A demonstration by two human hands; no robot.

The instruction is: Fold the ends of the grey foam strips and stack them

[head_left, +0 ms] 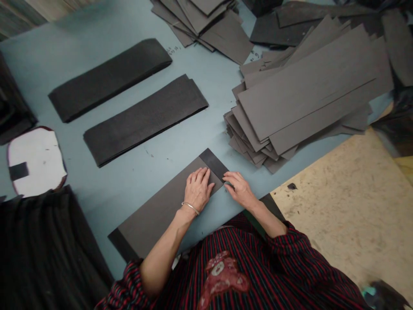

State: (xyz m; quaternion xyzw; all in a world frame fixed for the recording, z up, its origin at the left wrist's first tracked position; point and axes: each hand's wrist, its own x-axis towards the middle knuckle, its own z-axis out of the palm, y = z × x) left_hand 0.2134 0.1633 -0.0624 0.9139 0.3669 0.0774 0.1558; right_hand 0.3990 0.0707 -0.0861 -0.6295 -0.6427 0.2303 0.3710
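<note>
A long grey sheet point(161, 206) lies slantwise on the table in front of me, on top of a black piece point(213, 163) that shows past both its ends. My left hand point(197, 189) rests flat on the grey sheet near its right end, fingers spread, a bracelet at the wrist. At the right end, my right hand point(238, 188) touches the edge of the black piece with its fingertips. Its thumb and fingers are apart, though I cannot tell whether the edge is between them.
Two folded black strips point(145, 120) lie beyond the sheet. A big loose pile of grey sheets point(309, 86) stands to the right, another grey stack point(206, 26) at the back. Dark stacked material point(48, 249) and a white pad point(37, 161) are at left on the blue table point(97, 185).
</note>
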